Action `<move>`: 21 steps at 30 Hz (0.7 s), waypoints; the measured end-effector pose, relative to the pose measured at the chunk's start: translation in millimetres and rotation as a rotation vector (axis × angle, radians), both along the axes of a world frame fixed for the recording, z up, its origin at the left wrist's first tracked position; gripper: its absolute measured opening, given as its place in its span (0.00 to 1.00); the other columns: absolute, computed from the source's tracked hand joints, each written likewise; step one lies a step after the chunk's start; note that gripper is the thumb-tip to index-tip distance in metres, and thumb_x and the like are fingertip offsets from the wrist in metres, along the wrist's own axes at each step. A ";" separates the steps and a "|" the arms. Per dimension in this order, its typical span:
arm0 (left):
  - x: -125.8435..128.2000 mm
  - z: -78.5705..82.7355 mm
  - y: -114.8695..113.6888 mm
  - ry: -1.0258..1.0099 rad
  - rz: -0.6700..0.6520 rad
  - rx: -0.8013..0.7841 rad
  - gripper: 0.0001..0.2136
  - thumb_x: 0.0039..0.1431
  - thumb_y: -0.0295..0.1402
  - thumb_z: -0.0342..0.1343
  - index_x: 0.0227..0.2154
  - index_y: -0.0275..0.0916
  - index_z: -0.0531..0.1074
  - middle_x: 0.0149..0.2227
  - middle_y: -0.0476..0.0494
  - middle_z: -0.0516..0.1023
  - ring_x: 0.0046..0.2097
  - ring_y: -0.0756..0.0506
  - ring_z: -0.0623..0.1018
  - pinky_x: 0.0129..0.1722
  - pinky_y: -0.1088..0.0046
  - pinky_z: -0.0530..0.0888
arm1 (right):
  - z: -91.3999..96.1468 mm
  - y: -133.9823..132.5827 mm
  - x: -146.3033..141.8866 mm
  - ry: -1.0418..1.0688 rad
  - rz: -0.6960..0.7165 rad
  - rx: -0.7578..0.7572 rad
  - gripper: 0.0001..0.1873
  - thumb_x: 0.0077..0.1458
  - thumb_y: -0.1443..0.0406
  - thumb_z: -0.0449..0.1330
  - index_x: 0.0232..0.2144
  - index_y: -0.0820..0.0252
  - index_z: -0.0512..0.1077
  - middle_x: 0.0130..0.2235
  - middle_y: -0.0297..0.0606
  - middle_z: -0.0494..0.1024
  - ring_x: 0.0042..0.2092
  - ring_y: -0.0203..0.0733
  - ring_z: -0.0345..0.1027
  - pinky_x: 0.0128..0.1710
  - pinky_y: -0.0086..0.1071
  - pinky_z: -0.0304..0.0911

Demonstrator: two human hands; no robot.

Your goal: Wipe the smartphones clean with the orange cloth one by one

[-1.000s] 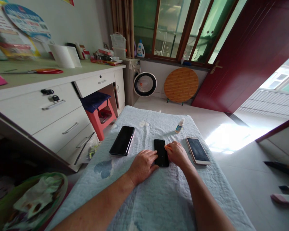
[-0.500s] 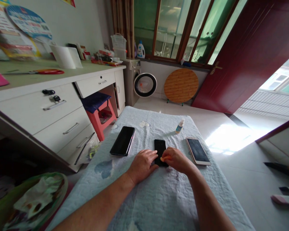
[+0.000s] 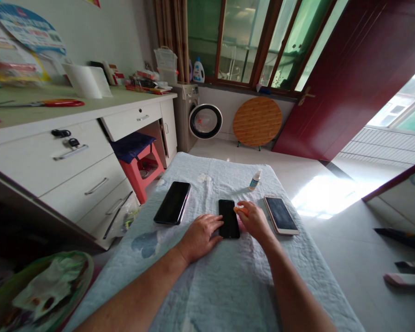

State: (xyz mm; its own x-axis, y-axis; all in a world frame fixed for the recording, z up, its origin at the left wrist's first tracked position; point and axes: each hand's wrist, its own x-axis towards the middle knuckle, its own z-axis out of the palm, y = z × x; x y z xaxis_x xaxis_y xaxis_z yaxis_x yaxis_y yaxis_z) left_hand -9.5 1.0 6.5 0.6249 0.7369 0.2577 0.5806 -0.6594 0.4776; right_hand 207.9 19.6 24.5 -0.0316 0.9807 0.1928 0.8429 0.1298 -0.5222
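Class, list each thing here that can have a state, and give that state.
middle phone, face up, screen dark
left phone, face up, screen dark
right phone, face up, screen dark
spray bottle, standing upright
orange piece, pinched in right hand
left hand, touching middle phone
washing machine door, open
red door, open
paper roll, upright

On the light-blue cloth-covered worktop [image 3: 207, 286], I have the slim black rectangular glass-fronted phone [image 3: 228, 226] between the larger black rectangular phone [image 3: 173, 203] at left and the white-framed rectangular phone [image 3: 281, 215] at right. The small white-capped plastic spray bottle [image 3: 255, 180] stands farther back, between the middle and right-hand phones. My left hand [image 3: 201, 236] lies at the middle phone's left edge, my right hand [image 3: 253, 220] at its right.
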 end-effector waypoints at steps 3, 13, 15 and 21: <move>0.0 0.5 0.3 0.002 -0.001 0.000 0.18 0.56 0.32 0.59 0.50 0.40 0.71 0.56 0.40 0.71 0.56 0.41 0.70 0.58 0.58 0.64 | -11.2 7.9 -5.3 -0.085 -0.091 0.007 0.13 0.58 0.63 0.52 0.40 0.57 0.75 0.37 0.39 0.75 0.38 0.39 0.68 0.40 0.29 0.59; 0.8 -1.8 -0.2 0.009 0.005 0.004 0.18 0.57 0.33 0.59 0.50 0.39 0.71 0.56 0.41 0.71 0.57 0.41 0.70 0.59 0.59 0.64 | 7.6 -0.4 0.9 -0.060 0.042 -0.224 0.14 0.53 0.63 0.54 0.25 0.62 0.77 0.25 0.38 0.75 0.29 0.36 0.66 0.29 0.26 0.55; 0.7 -2.5 -0.2 0.011 0.005 0.008 0.17 0.57 0.32 0.59 0.50 0.39 0.71 0.57 0.41 0.70 0.57 0.41 0.70 0.59 0.58 0.64 | 11.8 -6.2 4.4 -0.002 0.073 -0.320 0.14 0.51 0.62 0.54 0.23 0.63 0.77 0.21 0.36 0.73 0.25 0.34 0.64 0.25 0.26 0.53; 1.6 -0.8 -1.4 0.026 0.020 0.006 0.17 0.56 0.31 0.60 0.49 0.38 0.71 0.56 0.41 0.71 0.57 0.41 0.70 0.59 0.59 0.64 | 21.1 -18.9 11.8 0.083 0.190 -0.557 0.11 0.47 0.64 0.54 0.21 0.64 0.74 0.16 0.31 0.67 0.18 0.29 0.56 0.17 0.24 0.48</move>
